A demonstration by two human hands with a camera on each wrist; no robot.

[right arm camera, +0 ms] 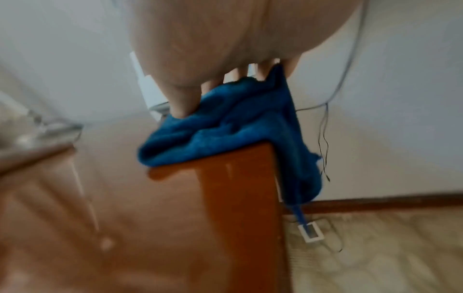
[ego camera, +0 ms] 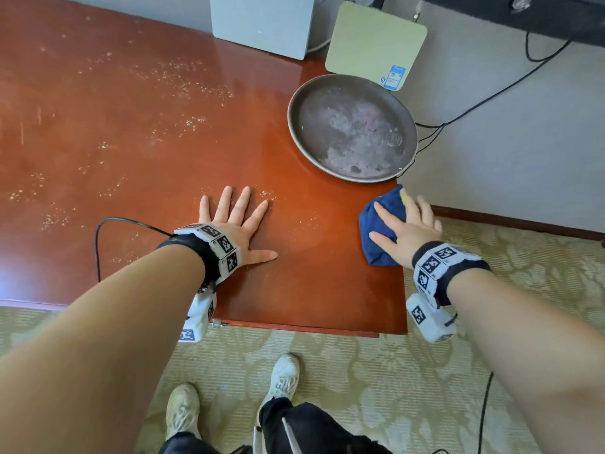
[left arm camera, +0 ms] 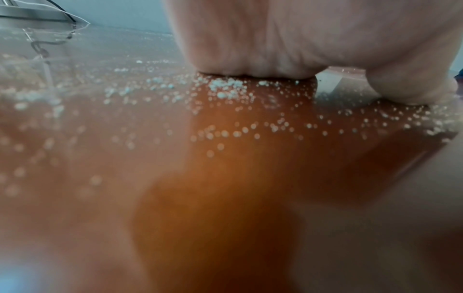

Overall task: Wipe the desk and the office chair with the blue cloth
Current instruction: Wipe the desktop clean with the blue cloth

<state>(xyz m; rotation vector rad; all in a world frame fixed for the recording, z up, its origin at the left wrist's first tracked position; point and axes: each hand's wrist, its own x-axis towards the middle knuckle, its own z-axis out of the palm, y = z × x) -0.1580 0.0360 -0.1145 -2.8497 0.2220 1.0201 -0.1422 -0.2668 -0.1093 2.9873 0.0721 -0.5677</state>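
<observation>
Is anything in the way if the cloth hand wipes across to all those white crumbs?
Yes. The left hand lies flat on the desk, right between the blue cloth under the right hand and the crumbs. The round tray blocks the far corner.

The blue cloth (ego camera: 383, 224) lies bunched at the right edge of the desk (ego camera: 147, 132), part of it hanging over the side. The desk is glossy reddish-brown wood, strewn with pale crumbs, perhaps grit; the blurred wrist views leave that unclear. No office chair shows.
</observation>
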